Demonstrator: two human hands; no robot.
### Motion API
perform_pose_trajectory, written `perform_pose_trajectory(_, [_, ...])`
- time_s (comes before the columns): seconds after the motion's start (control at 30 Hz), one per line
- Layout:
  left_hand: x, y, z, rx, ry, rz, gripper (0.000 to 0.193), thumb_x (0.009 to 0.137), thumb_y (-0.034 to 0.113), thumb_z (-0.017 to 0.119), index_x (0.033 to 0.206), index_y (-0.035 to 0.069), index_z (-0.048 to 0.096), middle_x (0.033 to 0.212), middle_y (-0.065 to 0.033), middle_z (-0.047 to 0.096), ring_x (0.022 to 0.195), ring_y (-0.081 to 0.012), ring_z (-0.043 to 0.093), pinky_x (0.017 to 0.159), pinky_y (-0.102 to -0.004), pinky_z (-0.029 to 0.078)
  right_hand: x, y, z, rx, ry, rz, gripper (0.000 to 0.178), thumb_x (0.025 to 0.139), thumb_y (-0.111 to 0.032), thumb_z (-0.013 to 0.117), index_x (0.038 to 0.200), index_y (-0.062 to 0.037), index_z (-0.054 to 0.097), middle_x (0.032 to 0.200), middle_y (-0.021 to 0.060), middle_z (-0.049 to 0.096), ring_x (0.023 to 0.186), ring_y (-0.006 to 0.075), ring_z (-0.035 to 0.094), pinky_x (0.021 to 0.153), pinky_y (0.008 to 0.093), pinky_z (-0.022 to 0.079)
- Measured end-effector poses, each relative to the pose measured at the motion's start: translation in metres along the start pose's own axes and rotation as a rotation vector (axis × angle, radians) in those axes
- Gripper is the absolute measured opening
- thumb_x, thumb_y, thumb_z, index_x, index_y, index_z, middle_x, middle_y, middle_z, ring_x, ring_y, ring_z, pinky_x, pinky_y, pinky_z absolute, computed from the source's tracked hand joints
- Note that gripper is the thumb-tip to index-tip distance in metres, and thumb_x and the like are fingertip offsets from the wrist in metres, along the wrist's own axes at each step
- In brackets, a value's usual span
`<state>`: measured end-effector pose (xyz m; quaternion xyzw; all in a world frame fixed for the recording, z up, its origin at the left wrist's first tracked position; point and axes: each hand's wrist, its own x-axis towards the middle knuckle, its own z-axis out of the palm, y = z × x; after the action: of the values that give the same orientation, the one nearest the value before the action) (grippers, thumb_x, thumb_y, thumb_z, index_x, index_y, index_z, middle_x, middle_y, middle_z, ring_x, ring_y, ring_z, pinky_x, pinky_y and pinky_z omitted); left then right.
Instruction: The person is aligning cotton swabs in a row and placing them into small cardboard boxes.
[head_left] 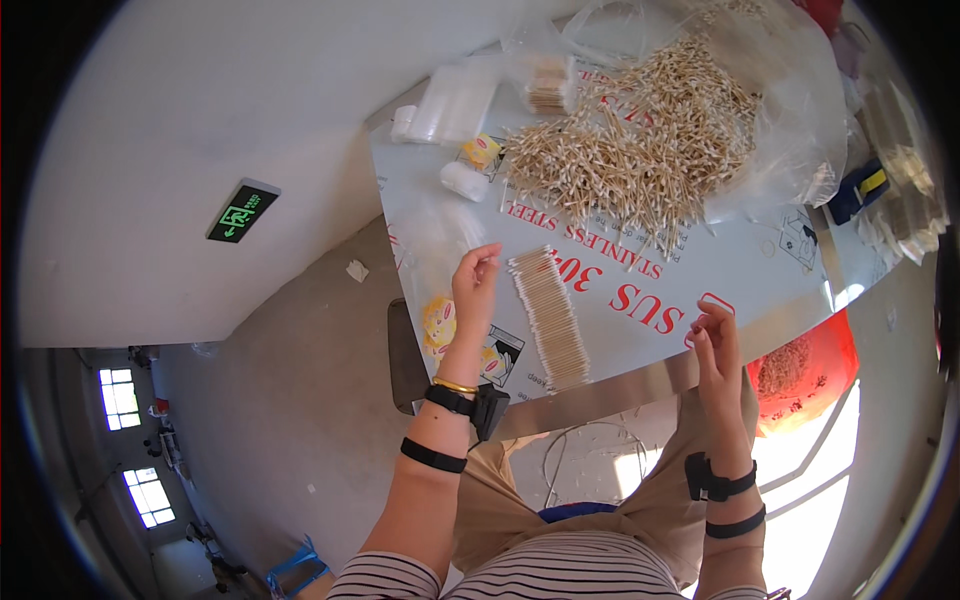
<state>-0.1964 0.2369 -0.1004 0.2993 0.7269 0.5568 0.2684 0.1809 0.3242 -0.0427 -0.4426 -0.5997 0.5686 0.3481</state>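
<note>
A neat flat row of cotton swabs (pixel 552 318) lies on the metal-topped table, side by side in a long strip. My left hand (pixel 475 283) hovers just left of its far end, fingers loosely bent and nothing visible in them. To the right of the row, above the table's near edge, my right hand (pixel 717 345) is raised with thumb and fingers apart, holding nothing. Beyond both hands spreads a big loose heap of cotton swabs (pixel 640 140), partly spilling from a clear plastic bag (pixel 800 130).
A swab bundle (pixel 549 85) and clear plastic sleeves (pixel 455 103) lie at the far left. Yellow labels (pixel 438 322) sit by my left wrist, near a white packet (pixel 464 181). A blue-and-yellow object (pixel 858 192) is at right; a red bag (pixel 805 375) stands below the table edge.
</note>
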Motion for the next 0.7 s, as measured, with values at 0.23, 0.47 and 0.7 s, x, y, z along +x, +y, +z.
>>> perform_pose_trajectory(0.23, [-0.026,-0.003,0.028,-0.400,0.220,-0.069,0.033,0.109,0.028,0.057,0.128,0.002,0.065,0.131,-0.0082,0.066,0.125,-0.0185,0.059,0.113,-0.0334,0.042,0.073,0.006,0.116,0.497,-0.258,0.076,0.042,0.114,-0.032,0.040,0.141,-0.0039,0.054,0.121,0.0068,0.064,0.115,0.0152,0.059,0.103,0.0336,0.045])
perform_pose_trajectory(0.47, [-0.013,-0.015,0.042,-0.440,0.171,0.026,0.060,0.111,0.048,0.042,0.146,0.000,0.049,0.153,-0.0132,0.048,0.145,-0.0258,0.042,0.124,-0.0398,0.028,0.118,0.030,0.189,0.589,-0.245,0.122,0.050,0.114,-0.038,0.034,0.146,-0.0026,0.050,0.141,0.0117,0.059,0.139,0.0216,0.049,0.122,0.0387,0.031])
perform_pose_trajectory(0.7, [-0.016,0.014,0.050,-0.027,0.083,0.226,0.069,0.111,0.053,0.032,0.153,0.000,0.040,0.164,-0.0207,0.033,0.154,-0.0343,0.029,0.126,-0.0453,0.021,0.133,0.045,0.200,0.453,-0.377,-0.006,0.061,0.112,-0.050,0.036,0.153,-0.0047,0.042,0.156,0.0131,0.046,0.150,0.0236,0.036,0.128,0.0410,0.018])
